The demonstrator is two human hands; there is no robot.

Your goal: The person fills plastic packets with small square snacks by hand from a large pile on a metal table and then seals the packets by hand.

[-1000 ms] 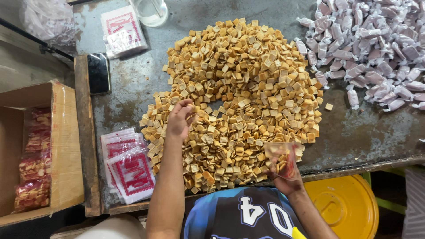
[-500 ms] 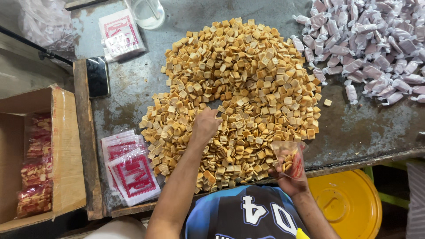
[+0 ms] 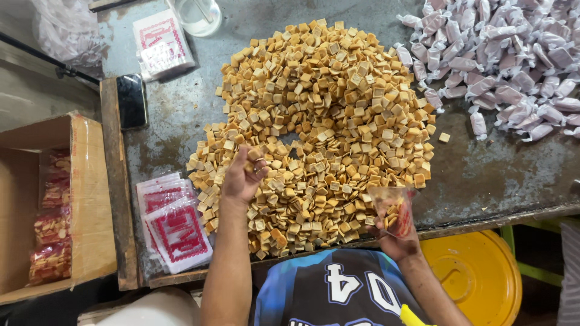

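Two hands at a heap of small square golden-brown crackers (image 3: 326,133) on the grey metal tabletop (image 3: 483,175).
Near the heap's left edge, the left hand (image 3: 241,178) curls its grip closed around a few crackers; at the tabletop's near edge, the right hand (image 3: 396,238) pinches a small clear plastic bag (image 3: 396,211), partly filled.

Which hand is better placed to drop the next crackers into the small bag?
Left. The left hand sits on the cracker pile, fingers closed around a few crackers, while the right hand is occupied holding the small clear bag at the table edge.
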